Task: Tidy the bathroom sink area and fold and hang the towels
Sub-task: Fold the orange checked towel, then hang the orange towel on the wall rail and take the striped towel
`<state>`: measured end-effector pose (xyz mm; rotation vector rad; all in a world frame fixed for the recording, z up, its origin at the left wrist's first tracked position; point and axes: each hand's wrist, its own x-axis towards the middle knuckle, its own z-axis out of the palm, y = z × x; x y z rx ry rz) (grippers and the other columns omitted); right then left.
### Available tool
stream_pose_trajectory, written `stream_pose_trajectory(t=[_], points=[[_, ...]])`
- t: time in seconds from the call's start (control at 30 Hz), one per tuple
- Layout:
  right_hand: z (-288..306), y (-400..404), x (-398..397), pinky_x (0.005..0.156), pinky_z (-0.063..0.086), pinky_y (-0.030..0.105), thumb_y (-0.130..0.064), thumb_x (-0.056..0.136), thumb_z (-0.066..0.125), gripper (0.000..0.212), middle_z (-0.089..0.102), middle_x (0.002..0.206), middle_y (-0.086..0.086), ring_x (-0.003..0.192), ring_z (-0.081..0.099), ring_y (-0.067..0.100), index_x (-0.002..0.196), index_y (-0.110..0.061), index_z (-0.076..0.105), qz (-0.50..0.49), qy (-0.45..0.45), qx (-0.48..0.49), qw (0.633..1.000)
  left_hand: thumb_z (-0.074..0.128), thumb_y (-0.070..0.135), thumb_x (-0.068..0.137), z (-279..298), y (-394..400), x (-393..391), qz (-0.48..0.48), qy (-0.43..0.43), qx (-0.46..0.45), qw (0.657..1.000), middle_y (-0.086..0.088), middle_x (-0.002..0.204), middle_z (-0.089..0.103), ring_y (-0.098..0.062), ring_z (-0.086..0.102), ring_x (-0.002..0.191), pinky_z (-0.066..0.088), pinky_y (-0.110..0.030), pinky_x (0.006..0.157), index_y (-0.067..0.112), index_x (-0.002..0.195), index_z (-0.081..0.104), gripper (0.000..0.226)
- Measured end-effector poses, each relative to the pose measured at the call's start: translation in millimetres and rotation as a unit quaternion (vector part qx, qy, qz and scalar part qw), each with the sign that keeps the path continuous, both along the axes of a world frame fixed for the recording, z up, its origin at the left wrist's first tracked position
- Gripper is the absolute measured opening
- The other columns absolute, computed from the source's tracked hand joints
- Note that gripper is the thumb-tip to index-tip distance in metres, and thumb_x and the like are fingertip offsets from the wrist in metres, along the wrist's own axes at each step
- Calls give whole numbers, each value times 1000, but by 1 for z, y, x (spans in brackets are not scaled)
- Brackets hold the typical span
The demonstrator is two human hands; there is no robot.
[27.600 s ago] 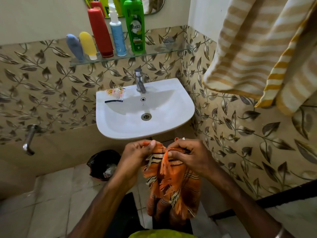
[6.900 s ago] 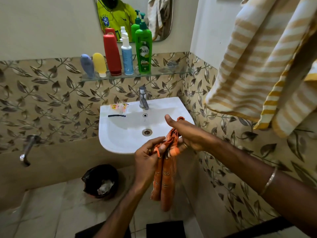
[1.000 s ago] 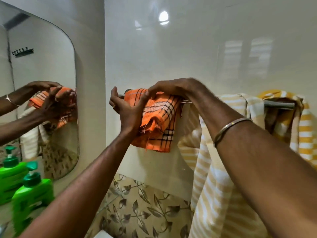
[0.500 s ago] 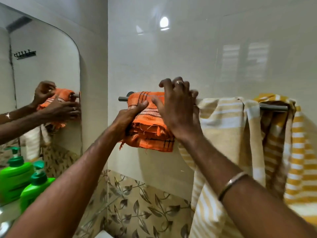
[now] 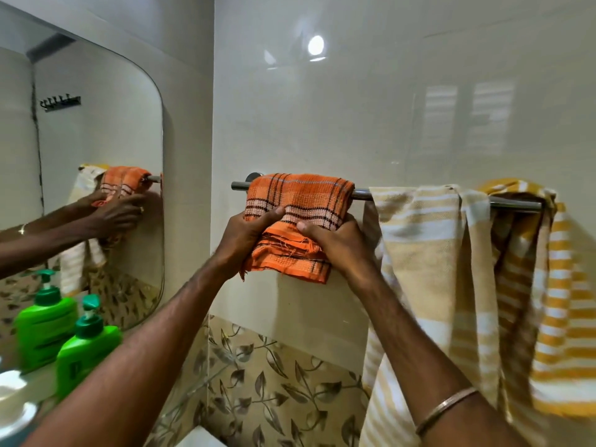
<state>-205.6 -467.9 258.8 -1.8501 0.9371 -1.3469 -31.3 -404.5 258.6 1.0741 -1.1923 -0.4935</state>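
Centre frame: your left hand (image 5: 250,233) and right hand (image 5: 335,241) grip the orange towel (image 5: 298,201) draped over the rail (image 5: 361,194); tug both hanging layers level.

My arms reach up and forward. My left hand (image 5: 248,235) and right hand (image 5: 335,241) grip the orange towel (image 5: 300,201), thumbs across its front.

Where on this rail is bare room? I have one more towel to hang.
Little: a short gap between the orange checked towel and the cream striped towel, and a stub at the steel rail's left end. Elsewhere towels crowd it.
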Motion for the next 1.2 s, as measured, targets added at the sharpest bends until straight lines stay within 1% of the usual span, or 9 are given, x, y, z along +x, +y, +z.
stream_pose_trajectory(t=[0.13, 0.27, 0.37, 0.53, 0.67, 0.83, 0.97, 1.07, 1.2], points=[[4, 24, -9, 65, 48, 20, -51, 85, 73, 54, 70, 106, -6, 91, 68, 14, 125, -18, 57, -20, 55, -18, 998, 71, 59, 81, -4, -4, -1, 98, -74, -12, 992, -8, 86, 77, -27, 75, 78, 59, -45, 76, 13, 98, 70, 49], [0, 60, -39, 85, 54, 33, -40, 87, 72, 45, 65, 123, -2, 106, 66, 18, 126, -20, 58, -56, 180, -122, 975, 59, 86, 64, -3, -4, -3, 261, -148, -1, 954, 1, 78, 74, -20, 72, 71, 61, -45, 71, 23, 89, 67, 69], [3, 92, -87, 85, 57, 31, -30, 86, 75, 30, 73, 108, -6, 93, 69, 10, 115, -27, 70, -39, 137, -227, 963, 58, 89, 59, 0, -5, -7, 317, -131, 6, 939, 1, 82, 74, -22, 71, 75, 60, -43, 71, 22, 92, 67, 74], [30, 101, -182, 84, 53, 47, -15, 80, 74, 26, 67, 97, 2, 95, 62, 29, 104, -24, 71, -252, 55, -413, 873, 80, 55, 70, 5, -4, -35, 395, -95, -3, 914, -13, 117, 66, -36, 62, 108, 52, -49, 88, 15, 125, 48, 75], [49, 69, -243, 96, 42, 55, -27, 80, 77, 51, 52, 130, 14, 123, 47, 40, 127, -25, 59, -376, 128, -285, 872, 65, 2, 68, 22, 9, -81, 504, -193, -130, 832, -11, 134, 51, -36, 46, 124, 40, -57, 97, 21, 136, 41, 74], [59, 49, -281, 94, 51, 42, -44, 81, 78, 52, 66, 121, 11, 112, 63, 32, 127, -26, 61, -260, 137, -157, 943, 65, 6, 72, 50, 21, -171, 451, -318, -278, 787, 0, 120, 64, -27, 51, 118, 32, -35, 90, 22, 116, 64, 46], [58, 40, -297, 87, 53, 34, -29, 87, 73, 20, 75, 103, 5, 99, 68, 26, 106, -23, 74, -204, 126, -144, 960, 71, 25, 81, 65, 28, -235, 345, -370, -326, 799, 8, 98, 72, -24, 62, 98, 47, -44, 87, 20, 104, 67, 24], [63, 35, -304, 80, 49, 32, -25, 94, 62, 12, 71, 98, 1, 94, 66, 23, 102, -20, 70, -164, 62, -152, 973, 74, 34, 83, 69, 32, -267, 273, -417, -287, 818, 8, 100, 72, -17, 59, 95, 46, -40, 87, 20, 114, 65, 35], [74, 36, -308, 91, 52, 38, -29, 98, 53, 16, 67, 108, -3, 104, 63, 20, 110, -25, 63, -44, -18, -117, 992, 75, 42, 83, 73, 29, -296, 201, -484, -162, 836, -1, 138, 59, -23, 51, 126, 43, -36, 102, 22, 145, 44, 72]])
